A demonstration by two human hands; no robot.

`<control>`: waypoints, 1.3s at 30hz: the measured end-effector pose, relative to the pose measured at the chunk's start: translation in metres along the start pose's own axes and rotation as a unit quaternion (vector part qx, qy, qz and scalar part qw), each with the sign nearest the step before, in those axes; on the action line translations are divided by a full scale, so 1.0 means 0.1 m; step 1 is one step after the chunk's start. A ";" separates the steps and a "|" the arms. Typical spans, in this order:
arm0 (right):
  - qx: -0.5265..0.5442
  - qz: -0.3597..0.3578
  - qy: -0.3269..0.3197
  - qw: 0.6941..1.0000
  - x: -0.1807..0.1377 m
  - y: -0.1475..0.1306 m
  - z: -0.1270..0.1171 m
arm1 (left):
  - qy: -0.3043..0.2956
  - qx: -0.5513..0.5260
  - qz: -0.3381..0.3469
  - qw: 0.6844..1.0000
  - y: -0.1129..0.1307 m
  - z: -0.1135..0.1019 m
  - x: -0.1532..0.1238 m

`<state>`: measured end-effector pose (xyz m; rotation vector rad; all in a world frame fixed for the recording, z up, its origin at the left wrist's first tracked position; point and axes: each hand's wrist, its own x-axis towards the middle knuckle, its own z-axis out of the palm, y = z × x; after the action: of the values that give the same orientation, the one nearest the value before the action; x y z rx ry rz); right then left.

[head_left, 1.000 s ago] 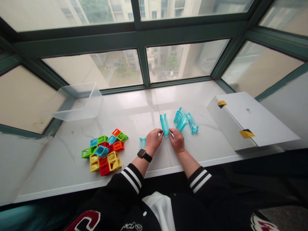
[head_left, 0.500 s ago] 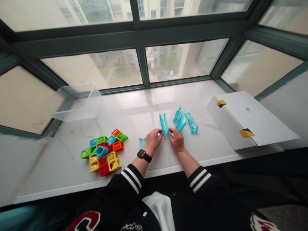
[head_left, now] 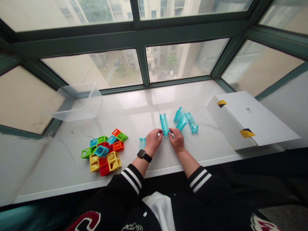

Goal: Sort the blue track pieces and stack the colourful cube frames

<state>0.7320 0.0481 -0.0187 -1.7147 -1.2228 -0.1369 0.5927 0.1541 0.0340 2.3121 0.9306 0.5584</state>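
Observation:
A translucent blue straight track piece (head_left: 164, 123) lies on the white sill, pointing away from me. My left hand (head_left: 154, 140) grips its near end from the left, thumb and fingers closed. From the right, my right hand (head_left: 176, 139) pinches the same end. Just beyond the right hand are several curved blue track pieces (head_left: 181, 118), bunched together. Beside them rests another blue piece (head_left: 192, 123), lying at a slant. A further blue piece (head_left: 142, 143) sits left of my left wrist, partly hidden by that hand.
Colourful hollow building blocks (head_left: 106, 153) are heaped on the left of the sill. A clear plastic bin (head_left: 83, 112) stands at the back left. A white box (head_left: 255, 118) with yellow-black tape occupies the right side. Green window frames (head_left: 144, 67) border the back.

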 end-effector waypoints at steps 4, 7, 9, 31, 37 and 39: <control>0.001 0.001 -0.001 1.000 0.01 -0.01 0.00 | -0.003 -0.002 -0.004 1.000 0.00 0.00 0.00; 0.005 0.008 -0.006 1.000 0.01 -0.02 -0.01 | -0.008 -0.005 -0.006 1.000 0.02 -0.02 0.00; 0.010 0.021 -0.008 1.000 0.00 -0.05 -0.02 | -0.009 -0.003 -0.004 1.000 0.02 -0.08 -0.02; 0.090 0.018 -0.244 0.965 -0.50 -0.72 -0.06 | -0.144 0.159 -0.162 0.963 -0.50 -0.76 -1.19; 0.040 -0.001 -0.264 0.964 -0.69 -0.88 -0.08 | -0.067 0.038 -0.118 0.990 -0.36 -0.45 -1.19; 0.024 -0.009 -0.259 0.965 -0.74 -0.92 -0.07 | -0.047 0.025 -0.106 0.993 -0.34 -0.39 -1.23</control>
<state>0.6278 -0.0053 0.0008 -1.7533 -1.6020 0.3529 0.4721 0.0985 0.0209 2.2269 1.1374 0.3384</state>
